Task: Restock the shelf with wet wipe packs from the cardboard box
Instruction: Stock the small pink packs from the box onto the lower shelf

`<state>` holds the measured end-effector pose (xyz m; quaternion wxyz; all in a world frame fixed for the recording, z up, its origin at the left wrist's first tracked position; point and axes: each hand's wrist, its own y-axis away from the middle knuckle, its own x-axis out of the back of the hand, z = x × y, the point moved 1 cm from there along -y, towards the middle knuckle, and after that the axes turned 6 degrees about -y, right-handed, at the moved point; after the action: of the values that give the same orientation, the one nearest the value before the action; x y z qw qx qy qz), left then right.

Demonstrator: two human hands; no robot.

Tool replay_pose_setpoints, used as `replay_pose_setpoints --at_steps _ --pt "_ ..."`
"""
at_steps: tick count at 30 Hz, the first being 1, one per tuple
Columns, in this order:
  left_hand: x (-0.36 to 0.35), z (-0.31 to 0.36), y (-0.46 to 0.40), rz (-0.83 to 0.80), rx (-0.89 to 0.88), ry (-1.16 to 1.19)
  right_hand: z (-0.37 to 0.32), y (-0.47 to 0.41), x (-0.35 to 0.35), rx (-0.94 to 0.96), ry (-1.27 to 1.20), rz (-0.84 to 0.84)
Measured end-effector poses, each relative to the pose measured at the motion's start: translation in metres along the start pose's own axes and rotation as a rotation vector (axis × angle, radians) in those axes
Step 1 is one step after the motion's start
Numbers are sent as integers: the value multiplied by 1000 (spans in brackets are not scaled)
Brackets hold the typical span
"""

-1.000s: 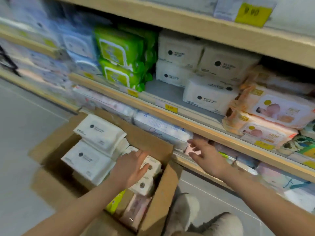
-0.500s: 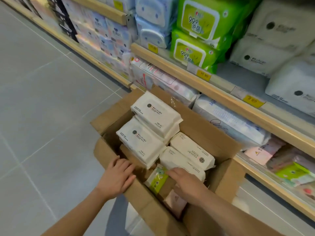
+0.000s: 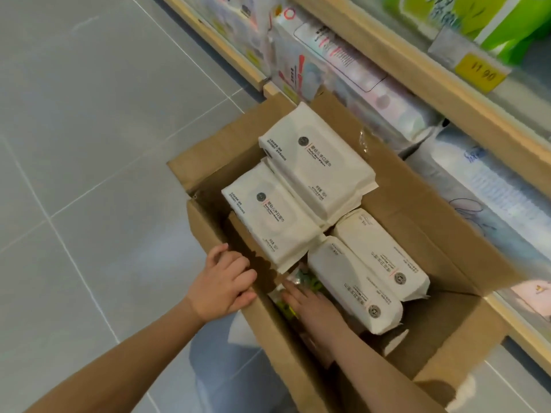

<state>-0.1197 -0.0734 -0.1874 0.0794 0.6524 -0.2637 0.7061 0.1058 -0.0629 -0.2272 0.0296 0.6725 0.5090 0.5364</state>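
Note:
An open cardboard box (image 3: pixel 417 222) stands on the floor against the shelf (image 3: pixel 417 70). Several white wet wipe packs lie in it: two flat ones at the far left (image 3: pixel 319 171) (image 3: pixel 274 219) and two on edge at the right (image 3: pixel 378 254) (image 3: pixel 351 287). A small green pack (image 3: pixel 307 281) lies low in the near corner, mostly hidden. My left hand (image 3: pixel 225 281) curls over the box's near-left rim. My right hand (image 3: pixel 313 308) reaches down inside, its fingers spread flat on the green pack.
The lower shelf right behind the box holds white-and-pink packs (image 3: pixel 343 64) and blue-printed ones (image 3: pixel 492 198). Green packs (image 3: pixel 477 16) sit on the level above, over a yellow price tag (image 3: pixel 480 73). Grey tiled floor (image 3: pixel 89 144) stretches left. My knee (image 3: pixel 220 368) is by the box.
The view dropped from the shelf to the box. My left hand moved from inside the box to its rim. My right hand left the shelf edge and went down into the box.

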Motion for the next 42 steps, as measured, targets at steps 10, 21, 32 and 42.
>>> replay_pose_setpoints --at_steps 10,21,32,42 --pt "-8 1 4 27 7 -23 -1 -26 -21 -27 185 131" --pt "21 2 0 -193 9 -24 -11 65 112 -159 11 546" --pt "17 172 -92 -904 24 82 86 244 135 -697 -488 952" --pt "-74 227 -51 -1259 244 174 131 274 82 -735 -720 1038"
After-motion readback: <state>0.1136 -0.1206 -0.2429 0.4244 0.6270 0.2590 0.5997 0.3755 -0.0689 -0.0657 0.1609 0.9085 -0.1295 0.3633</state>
